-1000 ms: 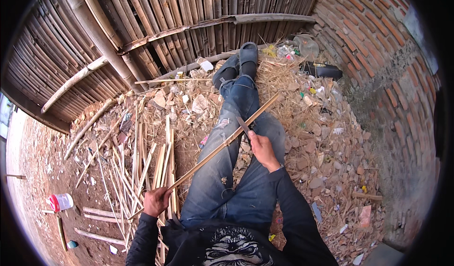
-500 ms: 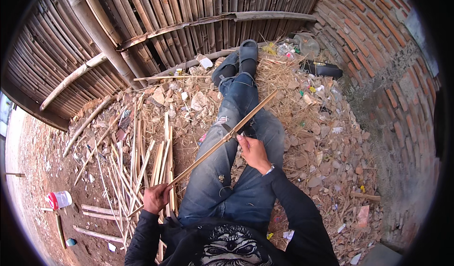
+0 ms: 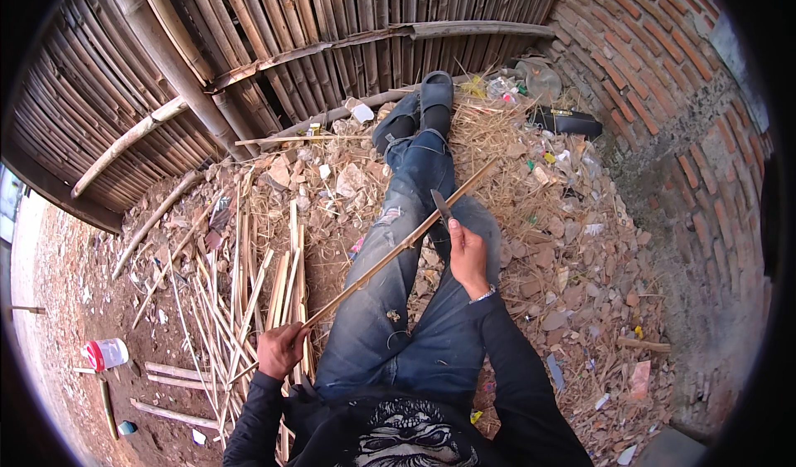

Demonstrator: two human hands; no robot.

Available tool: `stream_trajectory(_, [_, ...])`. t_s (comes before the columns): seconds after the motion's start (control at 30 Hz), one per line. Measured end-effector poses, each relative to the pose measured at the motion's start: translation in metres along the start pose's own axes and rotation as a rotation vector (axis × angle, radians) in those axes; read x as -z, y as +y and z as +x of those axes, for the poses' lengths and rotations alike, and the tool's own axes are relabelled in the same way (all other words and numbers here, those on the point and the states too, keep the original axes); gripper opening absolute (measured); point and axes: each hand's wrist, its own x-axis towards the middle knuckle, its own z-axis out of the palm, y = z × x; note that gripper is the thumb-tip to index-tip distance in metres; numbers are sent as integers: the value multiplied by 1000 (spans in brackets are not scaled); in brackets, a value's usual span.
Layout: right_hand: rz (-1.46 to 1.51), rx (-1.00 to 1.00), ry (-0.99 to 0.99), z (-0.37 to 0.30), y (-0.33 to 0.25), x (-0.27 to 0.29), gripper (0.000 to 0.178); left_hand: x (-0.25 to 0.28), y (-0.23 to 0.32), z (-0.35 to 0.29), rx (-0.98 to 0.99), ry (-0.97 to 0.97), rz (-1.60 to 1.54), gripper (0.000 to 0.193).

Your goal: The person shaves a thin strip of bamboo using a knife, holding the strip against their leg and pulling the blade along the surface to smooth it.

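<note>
A long, thin bamboo strip (image 3: pixel 373 273) slants across my thighs, from beside my left hip up to the right past my knees. My left hand (image 3: pixel 282 350) is closed round its lower part. In my right hand (image 3: pixel 468 260) is a knife (image 3: pixel 441 206) with a dark blade, its handle hidden in my fist. The blade lies against the strip's upper part or just over it; I cannot tell which. Left of my legs lies a pile of split bamboo strips (image 3: pixel 241 293), some straight and upright in view, others crossed over one another.
A bamboo fence (image 3: pixel 332 2) closes off the far side and a brick wall (image 3: pixel 663 77) the right. Stones, straw and litter cover the ground around my stretched-out legs. A red and white tub (image 3: pixel 106 354) stands at far left; a black case (image 3: pixel 565 122) lies near the wall.
My right hand has moved up and to the right along the strip, and the knife blade now shows plainly. The strip's far end has shifted slightly right. My left hand keeps its grip.
</note>
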Motion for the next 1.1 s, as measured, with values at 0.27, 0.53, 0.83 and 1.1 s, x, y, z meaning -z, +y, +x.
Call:
stream_trajectory(0.27, [-189, 33, -17, 5, -11, -1, 50, -5, 1, -8, -157, 58, 214, 19])
stream_trajectory(0.53, [-14, 131, -228, -50, -37, -22, 49, -6, 3, -9, -115, 83, 174, 19])
stream_trajectory(0.83, [-240, 73, 192, 29, -8, 7, 49, -12, 2, -18, -157, 101, 274, 27])
stream_trajectory(1.1, [-86, 209, -126, -51, -17, -24, 46, -9, 5, -19, -142, 132, 272, 27])
